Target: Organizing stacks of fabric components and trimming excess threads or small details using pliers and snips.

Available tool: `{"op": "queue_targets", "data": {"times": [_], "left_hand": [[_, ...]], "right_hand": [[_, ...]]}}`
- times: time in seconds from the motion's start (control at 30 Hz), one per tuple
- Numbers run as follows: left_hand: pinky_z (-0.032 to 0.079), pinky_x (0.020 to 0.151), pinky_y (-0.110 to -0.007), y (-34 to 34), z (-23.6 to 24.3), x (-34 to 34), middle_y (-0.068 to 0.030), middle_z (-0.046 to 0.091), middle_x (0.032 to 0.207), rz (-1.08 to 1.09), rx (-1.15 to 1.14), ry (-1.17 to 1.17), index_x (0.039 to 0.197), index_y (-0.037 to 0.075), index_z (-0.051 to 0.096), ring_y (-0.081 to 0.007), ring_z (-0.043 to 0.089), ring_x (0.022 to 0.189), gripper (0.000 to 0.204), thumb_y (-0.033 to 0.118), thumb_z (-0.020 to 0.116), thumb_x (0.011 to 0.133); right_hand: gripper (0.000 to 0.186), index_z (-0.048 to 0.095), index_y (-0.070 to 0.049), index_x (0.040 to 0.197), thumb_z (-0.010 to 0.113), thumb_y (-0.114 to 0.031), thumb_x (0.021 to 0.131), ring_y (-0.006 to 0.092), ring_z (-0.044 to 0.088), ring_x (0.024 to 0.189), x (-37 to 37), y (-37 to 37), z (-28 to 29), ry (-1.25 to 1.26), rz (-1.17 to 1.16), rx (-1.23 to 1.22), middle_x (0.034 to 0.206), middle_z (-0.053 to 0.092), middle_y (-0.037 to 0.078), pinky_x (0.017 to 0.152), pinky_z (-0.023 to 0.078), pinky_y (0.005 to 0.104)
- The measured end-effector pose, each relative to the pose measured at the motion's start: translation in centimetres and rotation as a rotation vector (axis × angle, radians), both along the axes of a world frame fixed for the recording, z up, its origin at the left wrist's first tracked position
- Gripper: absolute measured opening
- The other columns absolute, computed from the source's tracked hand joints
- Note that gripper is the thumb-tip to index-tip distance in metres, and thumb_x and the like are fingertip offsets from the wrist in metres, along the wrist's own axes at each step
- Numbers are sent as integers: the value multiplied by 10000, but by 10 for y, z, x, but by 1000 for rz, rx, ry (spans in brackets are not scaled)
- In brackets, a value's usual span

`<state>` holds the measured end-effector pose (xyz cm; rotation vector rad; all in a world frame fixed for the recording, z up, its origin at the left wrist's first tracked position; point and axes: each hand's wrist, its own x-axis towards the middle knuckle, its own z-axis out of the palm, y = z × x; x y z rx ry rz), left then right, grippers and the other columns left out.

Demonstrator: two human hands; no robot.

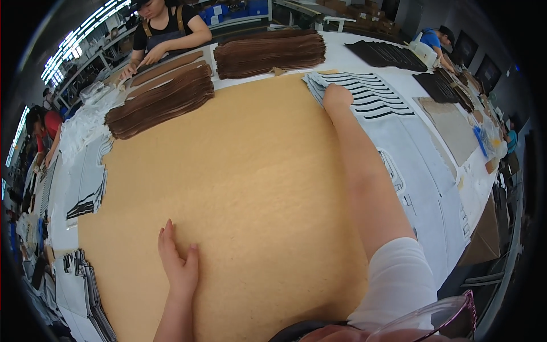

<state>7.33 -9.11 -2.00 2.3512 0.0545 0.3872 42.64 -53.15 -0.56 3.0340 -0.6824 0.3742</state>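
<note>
A large tan sheet [239,165], like paper or board, lies flat in front of me. My left hand [179,259] rests over its near left part, fingers and thumb apart, holding nothing. Stretched far forward, my right hand [337,98] is closed at the left end of a row of light grey strips [376,94] with black edges, just beyond the sheet's far right edge. Its fingertips are partly hidden, but they appear to grip the end of a light grey strip. The strips overlap in a fanned row.
Brown fanned stacks [270,54] line the far side, with another brown stack [162,102] to their left. Light grey cut pieces [85,176] lie along the left edge. Black pieces [384,55] sit far right. Co-workers are at the far left, left and far right sides.
</note>
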Motion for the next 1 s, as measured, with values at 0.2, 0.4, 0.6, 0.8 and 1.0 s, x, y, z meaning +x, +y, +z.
{"op": "queue_targets", "data": {"times": [0.2,0.4,0.6,0.8,1.0], "left_hand": [[240,1107,-451,5,5,-4,-147,370,1424,12,34,25,1393,28,341,-360,271,1354,627,49,583,816],[252,1102,-447,4,5,-5,-155,400,1401,-14,103,39,1381,32,364,-355,299,1342,621,45,593,804],[220,1123,-404,1,14,-7,-134,390,1412,-45,75,61,1370,0,359,-294,304,1348,606,-37,566,802],[265,1088,-425,4,12,-5,-168,435,1360,-28,119,32,1357,21,392,-335,350,1309,605,16,598,789],[299,1053,-451,1,12,-2,-201,467,1310,-14,145,-13,1346,40,420,-376,393,1263,605,67,626,778]], "right_hand": [[301,671,-96,1095,573,-285,882,286,644,1016,-7,11,22,77,19,69,1109,667,94,817,511,476],[343,673,-103,1065,520,-373,919,280,655,985,5,16,4,22,43,-114,1079,672,109,798,523,453],[240,653,-101,1035,477,-156,881,281,672,920,16,14,-4,-19,175,-225,989,691,100,743,538,397],[220,638,-101,1008,455,-167,906,324,660,883,4,-4,5,-429,2,79,958,684,130,702,517,433],[262,626,-71,897,477,-281,945,375,633,723,-15,-20,35,-772,43,55,758,660,166,632,482,475]]}}
